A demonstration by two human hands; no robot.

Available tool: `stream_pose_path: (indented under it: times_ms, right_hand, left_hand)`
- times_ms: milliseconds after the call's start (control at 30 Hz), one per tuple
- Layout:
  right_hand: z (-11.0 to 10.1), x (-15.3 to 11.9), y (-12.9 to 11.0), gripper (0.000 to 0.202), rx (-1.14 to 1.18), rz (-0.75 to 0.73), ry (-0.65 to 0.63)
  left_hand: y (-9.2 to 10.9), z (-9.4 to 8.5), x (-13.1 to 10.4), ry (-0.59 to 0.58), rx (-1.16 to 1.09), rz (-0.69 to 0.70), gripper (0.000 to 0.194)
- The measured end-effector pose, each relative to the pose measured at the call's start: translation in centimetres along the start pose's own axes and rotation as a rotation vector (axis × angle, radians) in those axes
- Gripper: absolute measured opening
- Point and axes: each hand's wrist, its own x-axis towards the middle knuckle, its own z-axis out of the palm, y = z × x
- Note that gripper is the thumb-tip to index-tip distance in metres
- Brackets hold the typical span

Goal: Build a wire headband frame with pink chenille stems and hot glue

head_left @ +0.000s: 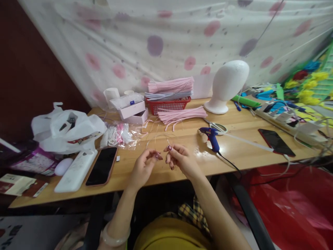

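- Thin wire [155, 139] v. faint, just beyond hands; ends unclear.
- L hand [145, 166], R hand [182, 160]: fingers curled, thumbs close; can't tell if pinching wire.
- Glue gun [212, 140] to R, part-covers scissors [220, 125].

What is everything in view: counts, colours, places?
Curtain: one, white, behind
Table: one, tan, below
Dummy head: one, white, back right
Basket: one, red, back centre
Stems: three bundles, pink and grey, centre
Glue gun: one, blue, right
Scissors: one, grey, behind glue gun
Phones: two, black, left and right
Bag: one, white, left
Case: one, white, left
Bead pack: one, white and pink, left
Boxes: some, pale, back left
Power strip: one, white, right
Clutter: much, multicoloured, far right
Plastic: some, red, lower right
Wire: some, pale, centre
Left hand: one, bare, centre
Right hand: one, bare, centre
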Motion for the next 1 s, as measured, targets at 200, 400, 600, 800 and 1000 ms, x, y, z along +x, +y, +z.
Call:
stream_pose_path:
  times_ms: [200, 400, 600, 800, 1000]
  right_hand:
    - [-0.9, 0.3, -1.3, 0.040, 0.076, 0.010, 0.038]
    - [-1.2, -0.7, -3.0, 0.035, 0.033, -0.004, -0.025]
    - [-0.7, -1.0, -3.3, 0.034, 0.008, -0.026, 0.045]
    - [-0.8, 0.1, -4.1, 0.034, -0.116, -0.073, 0.099]
    - [-0.4, 1.4, -2.7, 0.039, -0.253, -0.203, 0.216]
  left_hand:
    - [-0.5, 0.5, -0.1, -0.042, 0.164, 0.096, 0.012]
    - [0.6, 0.3, 0.5, -0.088, 0.213, 0.178, 0.008]
    - [1.7, 1.2, 0.9, -0.260, 0.160, 0.165, 0.021]
    - [1.9, 1.7, 0.5, -0.425, 0.174, 0.149, 0.024]
    - [1.3, 2.6, 0.6, -0.398, 0.215, 0.141, 0.025]
